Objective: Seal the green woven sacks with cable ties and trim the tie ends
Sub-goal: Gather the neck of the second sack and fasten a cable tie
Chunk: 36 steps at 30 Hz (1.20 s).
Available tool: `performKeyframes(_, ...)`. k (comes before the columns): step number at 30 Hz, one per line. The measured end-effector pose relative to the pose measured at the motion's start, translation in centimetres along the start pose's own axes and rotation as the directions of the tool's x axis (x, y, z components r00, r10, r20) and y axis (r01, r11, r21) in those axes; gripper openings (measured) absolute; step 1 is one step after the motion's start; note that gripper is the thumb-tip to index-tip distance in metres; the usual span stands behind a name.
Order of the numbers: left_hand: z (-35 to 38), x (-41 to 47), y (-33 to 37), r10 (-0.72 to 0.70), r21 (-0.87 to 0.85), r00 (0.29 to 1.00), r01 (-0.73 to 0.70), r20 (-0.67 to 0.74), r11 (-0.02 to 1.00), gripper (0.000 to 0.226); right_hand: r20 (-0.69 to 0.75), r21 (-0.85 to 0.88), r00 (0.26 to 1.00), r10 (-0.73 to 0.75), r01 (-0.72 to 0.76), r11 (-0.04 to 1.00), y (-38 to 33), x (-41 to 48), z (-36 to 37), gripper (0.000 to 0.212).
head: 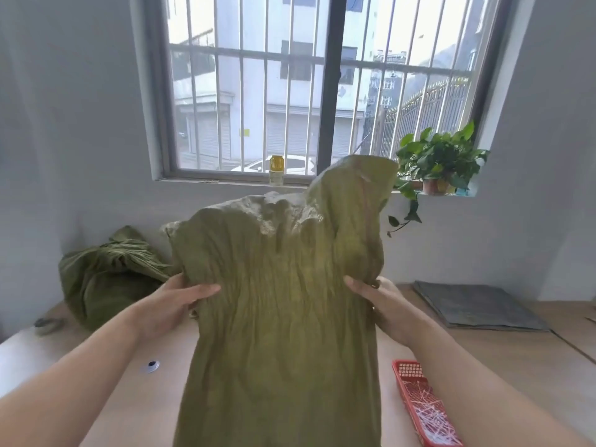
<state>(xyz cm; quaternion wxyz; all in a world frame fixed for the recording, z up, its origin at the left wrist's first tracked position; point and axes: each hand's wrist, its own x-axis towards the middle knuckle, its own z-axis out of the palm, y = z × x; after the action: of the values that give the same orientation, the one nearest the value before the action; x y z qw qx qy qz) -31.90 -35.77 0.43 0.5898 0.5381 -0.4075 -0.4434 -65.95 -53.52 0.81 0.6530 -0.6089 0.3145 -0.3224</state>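
While I monitor the head view, stock as follows. Item 1: green woven sack (277,301), held upright over the table (490,359) at centre, mouth uppermost and, as far as I can see, untied. Both the left hand (180,301) and the right hand (377,298) pinch 1 side edge each, thumbs on the near face, probably to spread the cloth before gathering the neck. Item 2: second sack (106,275), bunched, far left. Item 3: red basket (407,366) of white tie pieces, near right, handy for the right hand.

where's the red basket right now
In the head view, the red basket sits on the table at lower right, between the held green woven sack and the person's right forearm.
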Motion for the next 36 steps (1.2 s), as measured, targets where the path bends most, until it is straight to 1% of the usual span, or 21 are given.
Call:
performKeyframes(1,0.3,0.1,-0.1,0.000,0.009,1.000,0.000,-0.004,1.000,0.071,0.011,-0.033,1.000,0.018,-0.018,0.999,-0.2,-0.1,0.3,0.053)
performKeyframes(3,1.0,0.4,0.2,-0.002,0.021,0.997,0.004,-0.083,1.000,0.058,-0.047,-0.033,0.999,0.006,-0.007,0.999,-1.0,0.1,1.1,0.037)
performKeyframes(5,1.4,1.1,0.6,-0.010,0.039,0.981,0.018,-0.193,0.999,0.042,-0.143,0.000,0.989,-0.024,0.024,1.000,-2.0,0.7,1.6,0.032)
performKeyframes(6,1.7,1.3,0.8,-0.019,0.029,0.974,0.026,-0.226,0.999,0.037,-0.181,-0.001,0.983,-0.040,0.040,0.999,-2.3,0.9,1.7,0.028)
performKeyframes(7,1.9,1.3,0.9,-0.026,-0.002,0.969,0.026,-0.246,1.000,0.034,-0.203,-0.014,0.977,-0.059,0.057,0.998,-2.5,0.9,1.9,0.024)
performKeyframes(9,2.1,1.0,0.9,-0.027,-0.074,0.956,0.006,-0.291,0.997,0.032,-0.222,-0.045,0.970,-0.098,0.090,0.995,-2.5,0.7,2.1,0.022)
performKeyframes(12,2.1,0.5,0.5,-0.012,-0.141,0.938,-0.040,-0.347,0.989,0.033,-0.238,-0.002,0.963,-0.126,0.129,0.992,-1.6,0.6,1.6,0.012)
performKeyframes(13,2.1,0.3,0.3,-0.005,-0.152,0.936,-0.052,-0.353,0.987,0.033,-0.238,0.023,0.962,-0.133,0.142,0.990,-1.4,0.5,1.5,0.011)
performKeyframes(15,2.3,0.0,0.2,-0.009,-0.163,0.934,-0.053,-0.356,0.985,0.031,-0.220,0.049,0.967,-0.129,0.143,0.988,-1.1,0.4,1.1,0.022)
performKeyframes(17,2.3,-0.3,-0.1,-0.041,-0.171,0.930,-0.024,-0.364,0.985,0.030,-0.180,0.035,0.977,-0.113,0.121,0.992,-0.9,0.2,0.9,0.034)
performKeyframes(18,2.2,-0.5,-0.2,-0.061,-0.171,0.940,0.003,-0.336,0.985,0.031,-0.160,0.015,0.982,-0.098,0.102,0.995,-0.8,0.2,0.8,0.040)
performKeyframes(20,1.9,-0.9,-0.8,-0.094,-0.109,0.973,0.072,-0.211,0.991,0.044,-0.128,-0.061,0.990,-0.065,0.057,0.997,-0.4,0.2,0.8,0.049)
performKeyframes(22,1.8,-1.3,-1.7,-0.119,0.019,0.986,0.122,-0.118,0.992,0.056,-0.137,-0.120,0.990,-0.037,0.020,0.993,0.0,0.2,0.9,0.042)
performKeyframes(24,2.4,-1.2,-2.3,-0.111,0.081,0.987,0.121,-0.119,0.989,0.051,-0.186,-0.118,0.982,-0.032,0.010,0.993,0.4,0.4,1.1,0.029)
performKeyframes(26,3.0,-0.8,-2.5,-0.096,0.046,0.982,0.104,-0.162,0.993,0.036,-0.225,-0.111,0.971,-0.077,0.053,0.992,0.8,0.9,1.2,0.019)
performKeyframes(28,3.3,-0.2,-2.4,-0.081,-0.007,0.974,0.081,-0.209,0.997,0.029,-0.252,-0.085,0.961,-0.118,0.100,0.991,1.1,1.4,1.3,0.012)
performKeyframes(31,4.0,0.3,-2.3,-0.069,-0.043,0.965,0.060,-0.254,0.997,0.026,-0.290,-0.029,0.952,-0.099,0.095,0.995,1.2,1.9,1.5,0.014)
performKeyframes(34,5.1,0.3,-2.2,-0.065,-0.061,0.964,0.051,-0.256,0.997,0.021,-0.302,0.038,0.952,-0.048,0.062,0.997,1.3,2.1,1.7,0.020)
performKeyframes(36,5.8,0.2,-2.2,-0.068,-0.106,0.968,0.044,-0.241,0.993,0.020,-0.311,0.080,0.950,-0.033,0.061,0.995,1.4,2.3,1.6,0.023)
